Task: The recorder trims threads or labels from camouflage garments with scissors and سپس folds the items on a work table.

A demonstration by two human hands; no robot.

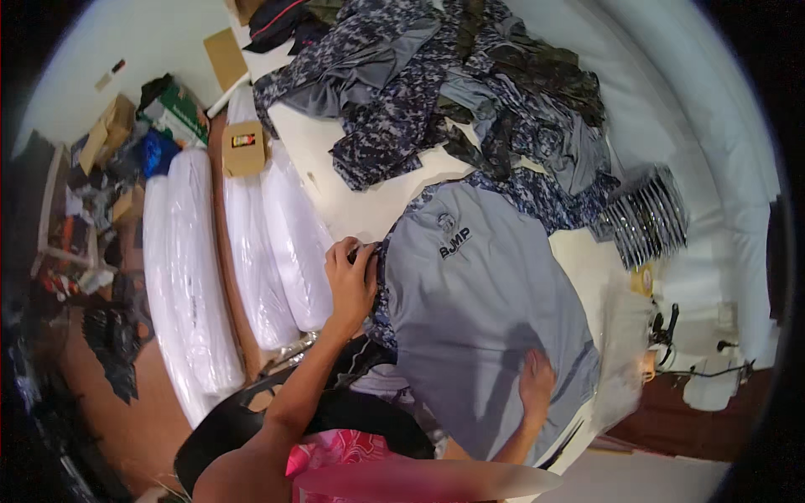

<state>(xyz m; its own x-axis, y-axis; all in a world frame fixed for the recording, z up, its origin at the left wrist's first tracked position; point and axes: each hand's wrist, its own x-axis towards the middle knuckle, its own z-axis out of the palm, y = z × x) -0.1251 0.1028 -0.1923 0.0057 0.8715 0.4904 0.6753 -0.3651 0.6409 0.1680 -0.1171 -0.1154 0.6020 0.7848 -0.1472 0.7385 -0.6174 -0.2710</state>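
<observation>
Grey shirt [478, 306] ran near-to-far, print farthest, on table [327, 197], plastic-wrapped rolls [197, 277] left of it; left hand [352, 277], right hand [536, 384] half-curled, holds unclear

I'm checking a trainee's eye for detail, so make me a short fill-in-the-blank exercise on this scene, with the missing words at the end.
1. The right hand is on a shirt whose front is ____ in colour.
2. The left hand is at the shirt's ____ edge (left or right).
3. The wrapped rolls are ____ in colour.
4. Many clothes beyond the shirt have a ____ pattern.

Missing words: grey; left; white; camouflage.
</observation>
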